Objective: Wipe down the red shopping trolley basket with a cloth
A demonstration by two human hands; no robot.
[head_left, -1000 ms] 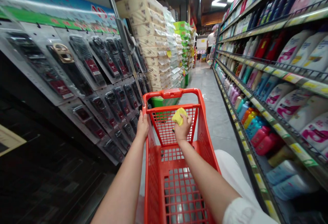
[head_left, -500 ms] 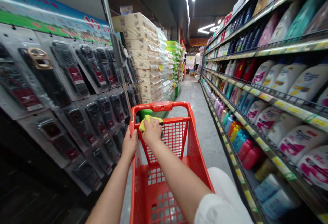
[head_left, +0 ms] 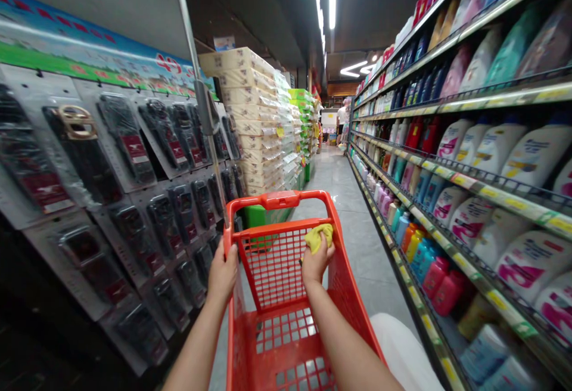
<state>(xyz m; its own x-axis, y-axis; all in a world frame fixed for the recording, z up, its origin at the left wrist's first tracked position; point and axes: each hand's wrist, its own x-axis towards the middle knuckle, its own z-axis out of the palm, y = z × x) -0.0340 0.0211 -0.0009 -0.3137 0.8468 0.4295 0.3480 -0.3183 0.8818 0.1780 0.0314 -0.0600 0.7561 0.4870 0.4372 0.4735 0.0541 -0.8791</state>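
Note:
A red plastic shopping basket (head_left: 286,344) with a grid floor and a raised handle frame stands in front of me. My left hand (head_left: 223,272) is closed around its left upper edge. A thin metal pole (head_left: 186,27) rises from about that corner. My right hand (head_left: 318,260) grips a yellow cloth (head_left: 319,237) and presses it at the right end of the basket's far crossbar, above the grid panel. Something small and dark shows beside the right fingers; I cannot make out what it is.
On the left hangs a rack of packaged belts (head_left: 129,140). Stacked cream packs (head_left: 250,93) and a green bin (head_left: 259,217) stand beyond. Shelves of bottles (head_left: 482,212) line the right side. Grey floor tiles (head_left: 330,170) run down the aisle towards a distant person (head_left: 342,118).
My right hand has slid the yellow cloth along the crossbar from its left end to its right end. The left hand keeps its hold on the edge. The view has tipped slightly upward.

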